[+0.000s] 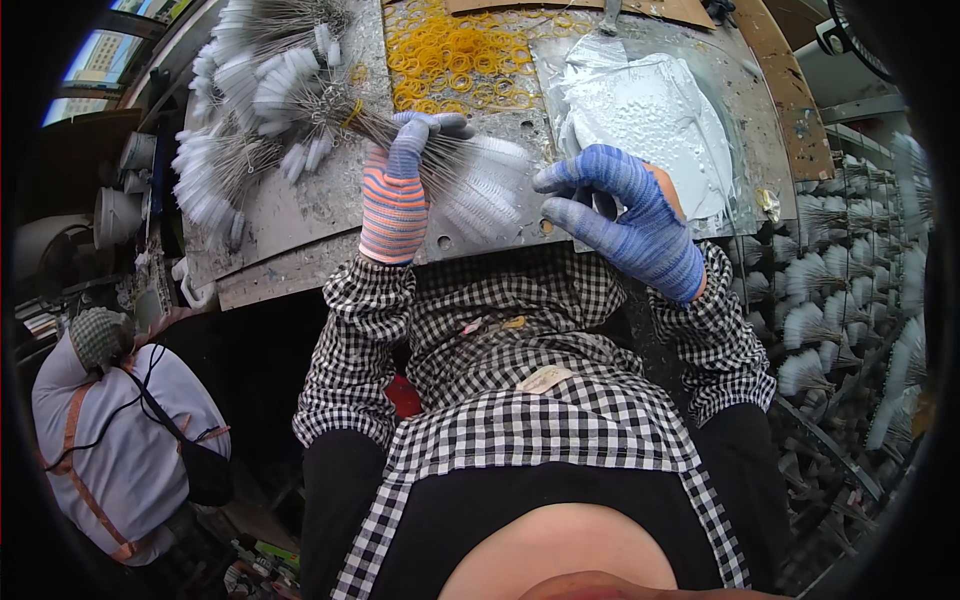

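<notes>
My left hand [398, 175], in an orange-and-grey striped glove, is closed round the wire stems of a bundle of small wire brushes [485, 185]. Their white bristle heads fan out to the right, and the looped wire ends point up and left. A yellow rubber band [352, 112] shows at those wire ends; whether it circles this bundle I cannot tell. My right hand [630, 210], in a blue glove, is just right of the bristle tips. Its thumb and forefinger are apart, with nothing visible between them; the other fingers are partly hidden.
Piled brush bundles [265, 90] cover the table's left side. Yellow rubber bands [455, 55] lie scattered at the back. A sheet with thick white paste [650, 120] is on the right. Racks of brushes [830, 270] stand beyond the right edge; another person [130, 430] is at lower left.
</notes>
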Demonstrator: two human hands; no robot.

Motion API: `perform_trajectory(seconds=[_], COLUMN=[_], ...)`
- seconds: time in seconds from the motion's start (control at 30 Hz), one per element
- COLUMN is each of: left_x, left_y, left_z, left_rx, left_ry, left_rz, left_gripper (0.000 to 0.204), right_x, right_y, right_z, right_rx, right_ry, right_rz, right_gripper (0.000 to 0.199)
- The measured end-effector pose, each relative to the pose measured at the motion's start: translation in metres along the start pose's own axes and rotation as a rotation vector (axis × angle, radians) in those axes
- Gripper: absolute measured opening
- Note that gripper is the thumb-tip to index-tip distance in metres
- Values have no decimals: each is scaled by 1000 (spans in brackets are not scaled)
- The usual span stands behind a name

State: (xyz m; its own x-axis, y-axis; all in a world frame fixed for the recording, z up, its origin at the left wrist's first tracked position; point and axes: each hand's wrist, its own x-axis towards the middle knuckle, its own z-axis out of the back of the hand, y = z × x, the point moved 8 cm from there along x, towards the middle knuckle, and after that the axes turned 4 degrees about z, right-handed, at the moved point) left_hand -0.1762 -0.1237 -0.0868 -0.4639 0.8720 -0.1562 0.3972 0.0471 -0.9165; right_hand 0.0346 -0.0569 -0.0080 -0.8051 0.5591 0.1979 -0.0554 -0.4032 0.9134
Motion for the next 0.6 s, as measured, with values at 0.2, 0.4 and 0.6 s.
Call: perform_trajectory(seconds=[0.2,0.4,0.6], left_x=[16,26,37], left_y=[-2,-6,-5], left_z=[-22,-37,-56], left_rx=[121,242,307], left_ry=[94,160,182], left_rz=[-37,9,4], left_gripper=[30,30,33], right_x=[14,16,22], right_y=[-2,-11,-37], right_z=[-27,-25,-15], right_rx=[-258,-610,-533], right_ry=[101,128,90], right_rz=[375,474,74], right_gripper=[26,18,20])
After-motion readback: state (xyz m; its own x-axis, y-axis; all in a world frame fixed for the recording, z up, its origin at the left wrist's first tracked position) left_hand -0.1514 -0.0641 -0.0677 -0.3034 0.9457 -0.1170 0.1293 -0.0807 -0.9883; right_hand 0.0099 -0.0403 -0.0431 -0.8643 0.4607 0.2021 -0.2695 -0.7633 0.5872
